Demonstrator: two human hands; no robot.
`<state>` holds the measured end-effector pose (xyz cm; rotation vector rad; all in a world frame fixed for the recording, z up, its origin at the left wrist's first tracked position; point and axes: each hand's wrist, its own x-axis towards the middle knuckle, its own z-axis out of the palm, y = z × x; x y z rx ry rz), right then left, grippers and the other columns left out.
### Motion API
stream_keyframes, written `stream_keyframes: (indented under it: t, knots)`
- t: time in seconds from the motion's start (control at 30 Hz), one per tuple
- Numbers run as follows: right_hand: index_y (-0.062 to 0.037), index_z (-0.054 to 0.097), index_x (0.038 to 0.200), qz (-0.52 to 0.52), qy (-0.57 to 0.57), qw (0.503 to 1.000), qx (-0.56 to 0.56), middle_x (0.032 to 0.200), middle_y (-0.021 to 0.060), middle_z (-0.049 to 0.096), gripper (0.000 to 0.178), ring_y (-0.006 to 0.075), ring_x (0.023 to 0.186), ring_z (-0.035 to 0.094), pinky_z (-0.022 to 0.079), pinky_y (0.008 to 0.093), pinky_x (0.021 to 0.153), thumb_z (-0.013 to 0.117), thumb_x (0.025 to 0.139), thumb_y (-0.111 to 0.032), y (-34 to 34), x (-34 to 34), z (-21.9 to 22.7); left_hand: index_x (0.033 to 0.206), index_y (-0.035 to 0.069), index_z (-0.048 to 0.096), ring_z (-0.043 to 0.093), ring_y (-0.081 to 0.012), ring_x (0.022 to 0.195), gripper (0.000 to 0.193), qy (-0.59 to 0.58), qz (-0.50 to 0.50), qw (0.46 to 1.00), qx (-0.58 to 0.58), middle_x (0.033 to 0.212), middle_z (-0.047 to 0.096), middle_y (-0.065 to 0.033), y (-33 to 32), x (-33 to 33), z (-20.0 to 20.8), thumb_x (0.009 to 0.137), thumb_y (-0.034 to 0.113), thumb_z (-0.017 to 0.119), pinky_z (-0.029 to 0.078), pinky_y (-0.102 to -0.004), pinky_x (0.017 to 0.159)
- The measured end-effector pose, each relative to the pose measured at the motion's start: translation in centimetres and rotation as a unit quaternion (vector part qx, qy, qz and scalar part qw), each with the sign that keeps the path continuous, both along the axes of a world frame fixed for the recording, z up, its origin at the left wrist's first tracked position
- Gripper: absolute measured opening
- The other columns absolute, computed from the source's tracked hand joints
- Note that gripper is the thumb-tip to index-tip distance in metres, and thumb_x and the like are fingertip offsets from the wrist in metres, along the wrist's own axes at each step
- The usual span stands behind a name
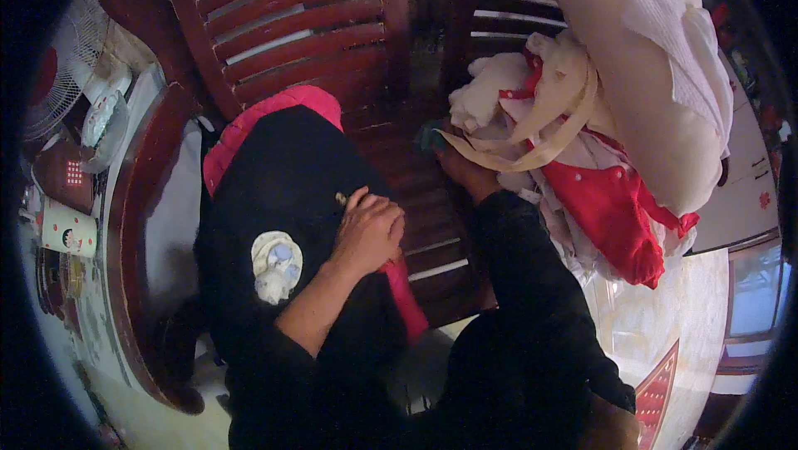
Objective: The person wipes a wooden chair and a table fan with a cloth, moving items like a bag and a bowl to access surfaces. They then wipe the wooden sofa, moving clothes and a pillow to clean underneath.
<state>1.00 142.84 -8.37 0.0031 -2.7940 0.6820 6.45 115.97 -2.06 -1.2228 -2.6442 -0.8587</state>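
Black cloth (pixel 287 163) lies over pink padding (pixel 320 101), left side; long axis approx. near–far, rounded end far. L hand (pixel 371 230) curled on its right edge, prob. steadying it; R hand (pixel 467 171) at a green item (pixel 430 137) by the pale strap (pixel 544 153), grip can't tell. Next move prob. needs L steady, R clear of strap.

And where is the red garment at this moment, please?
Right side of the head view: the red garment lies in the clothes pile, beside the big beige bundle, to the right of the right hand.
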Motion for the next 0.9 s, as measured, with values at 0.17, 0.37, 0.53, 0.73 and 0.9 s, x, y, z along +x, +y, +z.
stream_keyframes:
  t: [0.17, 0.37, 0.53, 0.73, 0.9]
  knots:
    - [-0.0038, 0.051, 0.131, 0.042, -0.023, 0.997, 0.063, 0.128, 0.0256, 0.054, 0.047, 0.0454, 0.121, 0.050, 0.041, 0.0515, 0.103, 0.058, 0.087, -0.020, 0.2, 6.6, 0.7, 0.083, 0.007, 0.066, 0.062, -0.0286, 0.100, 0.011, 0.012, -0.011, 1.000, 0.019, 0.093, 0.068, -0.0114, 0.4, -0.6, 0.0, 0.084, 0.015, 0.059, 0.035, -0.0479, 0.107]
    - [-0.0034, 0.052, 0.131, 0.089, -0.102, 0.976, 0.169, 0.128, 0.0262, 0.054, 0.049, 0.0454, 0.120, 0.050, 0.041, 0.0531, 0.103, 0.060, 0.085, -0.019, -0.2, 18.2, 2.1, 0.085, 0.006, 0.067, 0.063, -0.0272, 0.099, 0.015, 0.026, -0.003, 1.000, 0.017, 0.092, 0.068, -0.0096, -0.2, -0.2, 0.3, 0.088, 0.016, 0.057, 0.036, -0.0463, 0.107]
    - [0.0030, 0.054, 0.127, -0.027, -0.073, 0.987, 0.141, 0.122, 0.0290, 0.054, 0.056, 0.0466, 0.113, 0.052, 0.043, 0.0564, 0.100, 0.065, 0.075, -0.016, 1.1, 27.0, 5.2, 0.089, 0.006, 0.068, 0.062, -0.0276, 0.103, 0.017, 0.027, -0.003, 1.000, 0.013, 0.099, 0.069, -0.0112, -1.1, 1.3, 1.3, 0.090, 0.017, 0.056, 0.035, -0.0454, 0.108]
    - [0.0033, 0.060, 0.111, 0.148, -0.109, 0.959, 0.216, 0.113, 0.0297, 0.053, 0.032, 0.0419, 0.089, 0.059, 0.054, 0.0456, 0.069, 0.055, 0.083, -0.011, -6.4, 28.7, 2.2, 0.095, 0.004, 0.069, 0.061, -0.0283, 0.111, 0.022, -0.009, 0.006, 1.000, 0.007, 0.104, 0.069, -0.0141, -2.1, 3.2, 2.9, 0.092, 0.021, 0.054, 0.033, -0.0449, 0.110]
    - [-0.0191, 0.068, 0.114, 0.397, -0.160, 0.851, 0.305, 0.132, 0.0134, 0.052, 0.036, 0.0342, 0.125, 0.044, 0.037, 0.0581, 0.102, 0.059, 0.080, -0.026, -14.2, 27.5, 3.3, 0.098, 0.004, 0.069, 0.060, -0.0285, 0.114, 0.025, -0.003, 0.021, 0.999, -0.026, 0.109, 0.069, -0.0149, -2.3, 3.5, 3.1, 0.093, 0.023, 0.053, 0.033, -0.0447, 0.111]
